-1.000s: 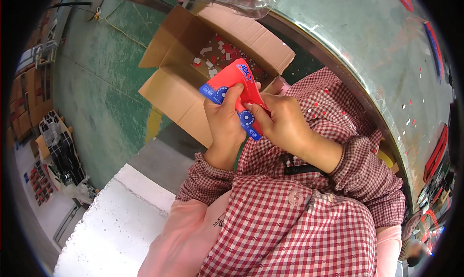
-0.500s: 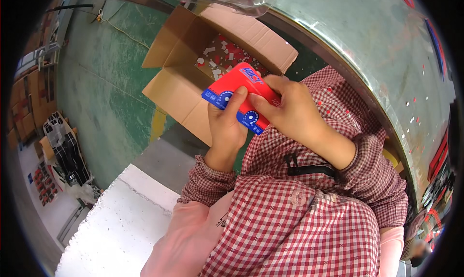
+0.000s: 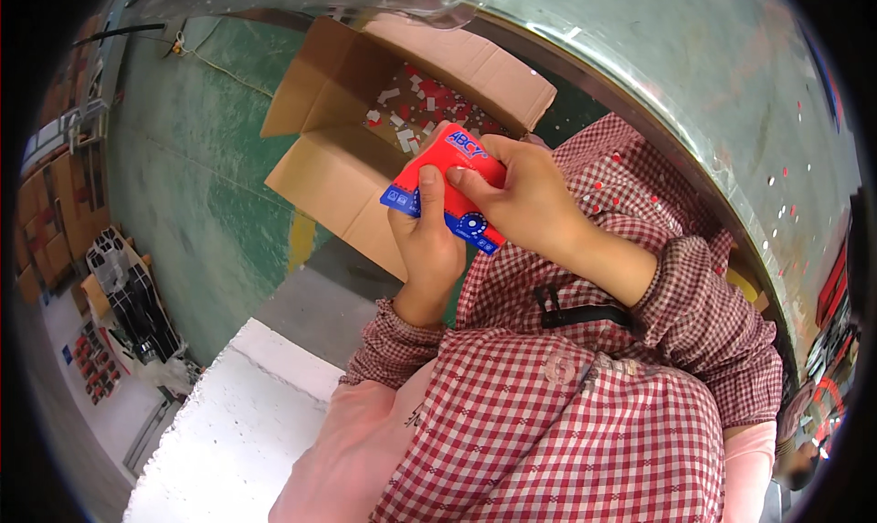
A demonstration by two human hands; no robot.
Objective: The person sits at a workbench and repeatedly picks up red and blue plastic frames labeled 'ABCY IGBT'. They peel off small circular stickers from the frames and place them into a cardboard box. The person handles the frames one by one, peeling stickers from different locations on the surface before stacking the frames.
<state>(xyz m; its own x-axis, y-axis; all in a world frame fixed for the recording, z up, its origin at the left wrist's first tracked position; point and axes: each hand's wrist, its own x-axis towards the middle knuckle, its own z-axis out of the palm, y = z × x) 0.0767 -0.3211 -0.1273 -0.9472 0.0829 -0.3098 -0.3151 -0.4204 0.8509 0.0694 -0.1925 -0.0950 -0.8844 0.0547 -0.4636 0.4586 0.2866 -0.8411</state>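
Both hands hold a red printed card (image 3: 470, 180) with a blue band along its lower edge and round dial-like prints. It is tilted above an opened carton; whether it is one card or a stack, I cannot tell. My left hand (image 3: 427, 235) grips the card's lower left side, thumb lying on the printed face. My right hand (image 3: 534, 194) grips its right side, with the thumb pressed on the red face near the middle. The fingers behind the card are hidden. Below and beyond the hands, the cardboard box (image 3: 333, 171) contains red and white paper scraps (image 3: 425, 103).
A metal-topped table (image 3: 630, 48) curves along the right, with small red and white dots on it. More dots lie on my checkered apron (image 3: 617, 190). A white foam block (image 3: 228, 422) is at the lower left. Black parts (image 3: 132, 290) lie on the far-left floor.
My left thumb has shifted a little to the left on the card and now points more upright. My right thumb has moved slightly up and left. Both hands still hold the card.
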